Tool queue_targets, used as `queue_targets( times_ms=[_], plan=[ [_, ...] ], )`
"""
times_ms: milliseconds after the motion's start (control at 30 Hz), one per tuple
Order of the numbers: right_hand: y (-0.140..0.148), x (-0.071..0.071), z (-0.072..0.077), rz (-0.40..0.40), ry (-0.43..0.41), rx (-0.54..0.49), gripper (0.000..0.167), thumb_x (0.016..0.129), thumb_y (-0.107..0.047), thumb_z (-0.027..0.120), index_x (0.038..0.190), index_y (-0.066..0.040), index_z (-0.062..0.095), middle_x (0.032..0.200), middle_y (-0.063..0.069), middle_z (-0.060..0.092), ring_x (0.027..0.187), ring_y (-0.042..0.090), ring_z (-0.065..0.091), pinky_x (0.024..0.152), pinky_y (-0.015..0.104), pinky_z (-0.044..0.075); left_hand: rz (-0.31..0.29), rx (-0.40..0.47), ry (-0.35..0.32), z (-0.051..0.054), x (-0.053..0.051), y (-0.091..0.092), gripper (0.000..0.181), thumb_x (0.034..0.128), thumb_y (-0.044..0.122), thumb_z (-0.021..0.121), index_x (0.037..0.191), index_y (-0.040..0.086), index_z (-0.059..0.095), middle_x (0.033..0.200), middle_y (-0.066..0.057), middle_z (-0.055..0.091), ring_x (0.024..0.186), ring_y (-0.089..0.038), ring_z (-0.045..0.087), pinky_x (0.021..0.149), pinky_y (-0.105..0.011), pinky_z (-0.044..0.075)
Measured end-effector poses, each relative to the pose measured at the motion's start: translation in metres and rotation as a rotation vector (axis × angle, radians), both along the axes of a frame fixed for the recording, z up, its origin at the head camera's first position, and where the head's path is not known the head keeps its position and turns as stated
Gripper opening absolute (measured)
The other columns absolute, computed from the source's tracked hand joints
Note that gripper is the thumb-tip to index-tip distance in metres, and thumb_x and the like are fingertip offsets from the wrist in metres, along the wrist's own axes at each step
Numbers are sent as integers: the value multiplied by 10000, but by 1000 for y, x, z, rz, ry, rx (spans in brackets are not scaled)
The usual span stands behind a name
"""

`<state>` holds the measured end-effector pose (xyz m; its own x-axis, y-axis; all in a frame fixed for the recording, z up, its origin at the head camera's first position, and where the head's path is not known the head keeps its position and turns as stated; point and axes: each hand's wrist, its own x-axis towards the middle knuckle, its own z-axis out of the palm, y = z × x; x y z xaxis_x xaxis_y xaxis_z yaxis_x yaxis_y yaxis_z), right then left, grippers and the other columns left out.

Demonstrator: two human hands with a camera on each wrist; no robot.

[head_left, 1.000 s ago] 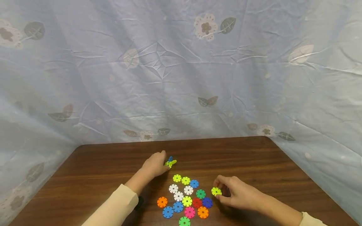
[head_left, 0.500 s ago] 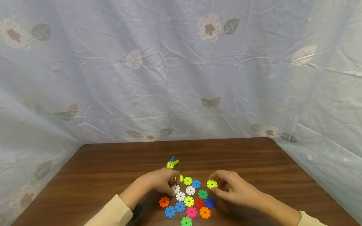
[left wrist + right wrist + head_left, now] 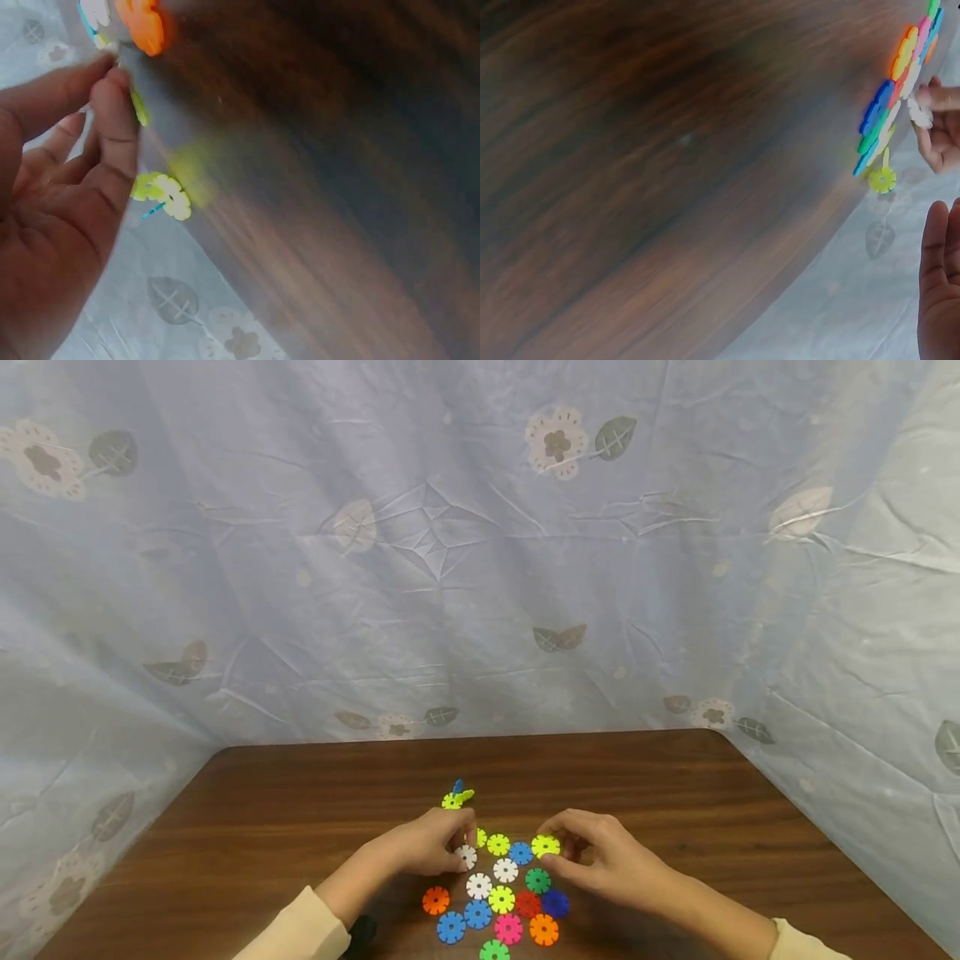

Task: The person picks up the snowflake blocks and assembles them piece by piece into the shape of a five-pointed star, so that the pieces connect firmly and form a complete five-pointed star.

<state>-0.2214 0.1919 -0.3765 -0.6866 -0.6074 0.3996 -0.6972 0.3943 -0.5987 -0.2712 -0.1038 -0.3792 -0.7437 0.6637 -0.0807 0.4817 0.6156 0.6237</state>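
Note:
My left hand [image 3: 431, 843] pinches a white notched plastic disc [image 3: 466, 857] between thumb and finger. In the right wrist view this white disc [image 3: 920, 114] appears lifted off the table; in the left wrist view the fingertips largely hide it. My right hand [image 3: 600, 856] holds a yellow-green notched disc [image 3: 545, 846] at its fingertips, close to a light blue disc [image 3: 521, 853]. That yellow-green disc is out of the right wrist view. Behind the left hand stands a small joined piece [image 3: 453, 798] of yellow-green and blue discs.
Several loose discs lie flat between and in front of the hands, among them an orange disc [image 3: 436, 901], a pink disc [image 3: 508, 929] and a dark blue disc [image 3: 555, 904]. The brown wooden table [image 3: 315, 777] meets a pale flowered curtain [image 3: 480, 610] behind and at the sides.
My left hand has left the joined piece, come nearer and taken hold of the white disc. My right hand has moved left and slightly away from me, carrying the yellow-green disc.

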Motion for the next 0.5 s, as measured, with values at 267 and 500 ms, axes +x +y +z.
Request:
queue_targets(
  times_ms=[267,500],
  plan=[
    [-10,-1,2,-69,30,-26,184,990,-210,738,1140,-106,714,933,-35,714,753,-45,569,638,203,571,37,425,-77,0,14,10,100,954,-37,693,1041,-34,642,886,-160,705,752,-80,670,676,-204,616],
    [-18,-1,-1,-60,48,-63,147,990,-204,739,1104,-112,729,899,-31,718,749,-42,565,632,199,570,105,564,-99,2,29,23,123,968,4,700,1075,-40,659,920,-189,709,752,-75,689,693,-212,625]
  ],
)
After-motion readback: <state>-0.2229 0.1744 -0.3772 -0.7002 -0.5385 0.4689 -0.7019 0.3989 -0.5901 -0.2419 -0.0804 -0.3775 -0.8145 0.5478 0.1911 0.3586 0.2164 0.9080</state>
